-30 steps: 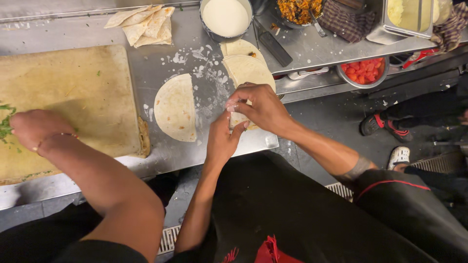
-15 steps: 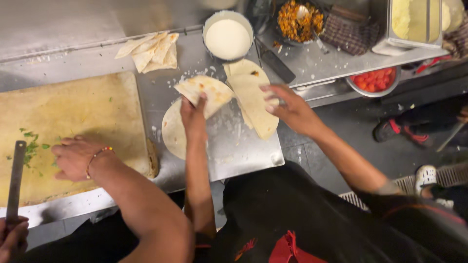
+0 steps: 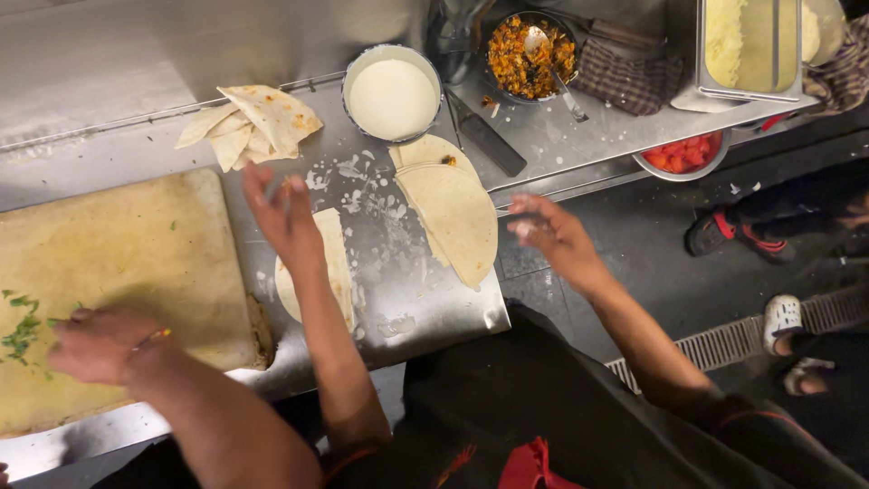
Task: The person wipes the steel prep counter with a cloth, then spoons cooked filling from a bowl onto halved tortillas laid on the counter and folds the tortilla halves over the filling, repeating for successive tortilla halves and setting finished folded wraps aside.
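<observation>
Pale flatbread [image 3: 337,263] lies on the steel counter [image 3: 425,299], directly beneath the left hand [image 3: 282,213], whose fingers spread open, seemingly empty though blurred; the right hand [image 3: 552,237] hovers loose and empty just beside the folded flatbreads [image 3: 448,208].

no packages, labels, signs or screens visible
</observation>
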Tool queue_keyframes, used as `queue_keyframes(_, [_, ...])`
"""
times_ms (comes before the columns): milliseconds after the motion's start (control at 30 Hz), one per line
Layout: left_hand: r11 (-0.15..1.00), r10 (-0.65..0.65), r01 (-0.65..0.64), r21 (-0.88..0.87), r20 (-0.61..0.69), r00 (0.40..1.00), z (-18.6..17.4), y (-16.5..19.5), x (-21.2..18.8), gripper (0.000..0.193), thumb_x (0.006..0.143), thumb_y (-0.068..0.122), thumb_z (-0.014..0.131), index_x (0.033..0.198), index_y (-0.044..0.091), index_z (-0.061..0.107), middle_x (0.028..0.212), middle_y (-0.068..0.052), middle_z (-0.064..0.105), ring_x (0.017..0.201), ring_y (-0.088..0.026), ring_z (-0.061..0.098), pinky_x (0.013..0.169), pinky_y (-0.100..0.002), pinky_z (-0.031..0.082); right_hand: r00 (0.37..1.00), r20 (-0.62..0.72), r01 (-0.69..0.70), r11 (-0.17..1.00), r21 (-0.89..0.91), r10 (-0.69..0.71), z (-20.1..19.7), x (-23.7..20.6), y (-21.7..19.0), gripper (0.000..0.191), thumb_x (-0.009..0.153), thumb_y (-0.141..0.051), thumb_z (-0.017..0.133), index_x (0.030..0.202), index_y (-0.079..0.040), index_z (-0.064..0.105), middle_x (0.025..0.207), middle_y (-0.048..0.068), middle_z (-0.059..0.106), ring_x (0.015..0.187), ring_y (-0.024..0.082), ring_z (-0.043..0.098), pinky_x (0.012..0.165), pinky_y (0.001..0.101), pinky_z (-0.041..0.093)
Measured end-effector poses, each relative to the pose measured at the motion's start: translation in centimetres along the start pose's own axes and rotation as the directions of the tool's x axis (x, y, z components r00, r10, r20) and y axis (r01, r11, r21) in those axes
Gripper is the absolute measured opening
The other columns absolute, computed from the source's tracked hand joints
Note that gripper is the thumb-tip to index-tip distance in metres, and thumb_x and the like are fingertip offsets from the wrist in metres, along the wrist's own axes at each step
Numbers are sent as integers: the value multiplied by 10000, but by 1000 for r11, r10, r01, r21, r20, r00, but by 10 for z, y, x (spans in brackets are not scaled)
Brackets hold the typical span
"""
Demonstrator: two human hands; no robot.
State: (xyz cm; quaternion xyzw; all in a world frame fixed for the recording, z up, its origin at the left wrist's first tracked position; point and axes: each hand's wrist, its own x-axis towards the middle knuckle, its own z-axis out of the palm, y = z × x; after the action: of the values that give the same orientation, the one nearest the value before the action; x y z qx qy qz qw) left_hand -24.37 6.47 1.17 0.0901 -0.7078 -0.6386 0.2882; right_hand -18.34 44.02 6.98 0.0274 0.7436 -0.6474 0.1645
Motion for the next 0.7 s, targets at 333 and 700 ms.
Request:
queue_keyframes(333, [961, -204, 241, 132, -245, 948, -95, 31, -142, 314, 1034, 133, 644, 1326, 28, 600, 1254, -64, 648, 1069, -133, 611, 825, -266, 472, 892, 387, 356, 890, -286, -233, 106, 71, -26, 533, 972, -183, 700, 1447, -57, 494, 1355, 88, 609, 1199, 199, 618, 920, 338, 552])
queue_keyframes(700, [966, -182, 225, 125, -285, 941, -150, 44, -221, 357, 1099, 82, 620, 1420, -40, 521, 1308, -105, 628, 1153, -166, 586, 1023, -305, 498, 720, 92, 599, 549, -582, -688, 40, 132, -38, 121, 1011, -133, 767, 1091, -110, 680, 1226, 41, 753, 1143, 218, 745, 970, 379, 601])
